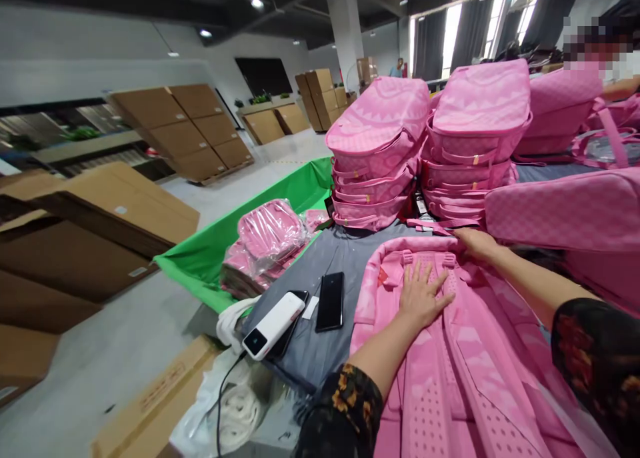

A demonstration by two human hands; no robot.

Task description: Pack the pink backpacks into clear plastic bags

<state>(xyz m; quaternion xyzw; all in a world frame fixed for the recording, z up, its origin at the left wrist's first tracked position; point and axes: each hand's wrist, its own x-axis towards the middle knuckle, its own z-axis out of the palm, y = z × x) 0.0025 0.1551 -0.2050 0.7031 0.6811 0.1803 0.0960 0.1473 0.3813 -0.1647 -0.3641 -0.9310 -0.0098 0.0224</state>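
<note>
A pink backpack (395, 351) lies on the grey table with its padded straps facing up. My left hand (425, 297) rests flat on its upper part, fingers spread over the straps. At the backpack's upper right edge, my right hand (477, 245) is closed on the edge, with some of its fingers hidden. Just beyond that hand, a thin pink strap and tags (424, 219) lie by the stacked pink backpacks (377, 151). Another pink checkered bag (565, 208) is close on the right.
A white power bank (275, 325) and a black phone (330, 301) lie left on the grey tabletop (357, 251). Beside it, a green cloth bin (195, 271) holds plastic-wrapped pink bags (273, 228). Cardboard boxes (185, 131) stand behind. A person (623, 88) is at the far right.
</note>
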